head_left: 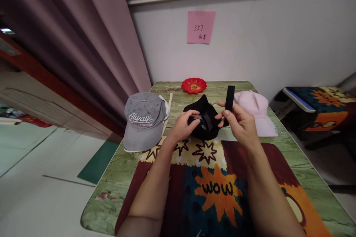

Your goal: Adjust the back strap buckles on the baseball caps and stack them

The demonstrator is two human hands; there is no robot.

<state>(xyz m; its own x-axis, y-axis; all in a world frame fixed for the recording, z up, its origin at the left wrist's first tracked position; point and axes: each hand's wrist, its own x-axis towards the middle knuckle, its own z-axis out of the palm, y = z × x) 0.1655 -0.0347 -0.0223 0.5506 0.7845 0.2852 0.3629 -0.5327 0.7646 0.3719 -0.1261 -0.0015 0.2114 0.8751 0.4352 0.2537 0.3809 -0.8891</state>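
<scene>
In the head view a black cap [205, 131] is held above the patterned mat, its inside turned toward me. My left hand [182, 127] is closed on the cap's left edge, thumb and fingers pinching the fabric. Between the thumb and fingers of my right hand [244, 122] is the cap's black strap [230, 98], its end sticking straight up. That hand's other fingertips are at the cap's right edge. To the left sits a grey cap [143, 109] with white lettering. A pale pink cap [254, 105] lies to the right, partly behind my right hand.
A red scalloped dish [194, 90] stands at the table's back edge near the wall. Something white with a pale strap [169, 105] shows behind the grey cap. The mat [205, 207] covers the table's front. A curtain [111, 37] hangs left; a stool [328, 107] stands right.
</scene>
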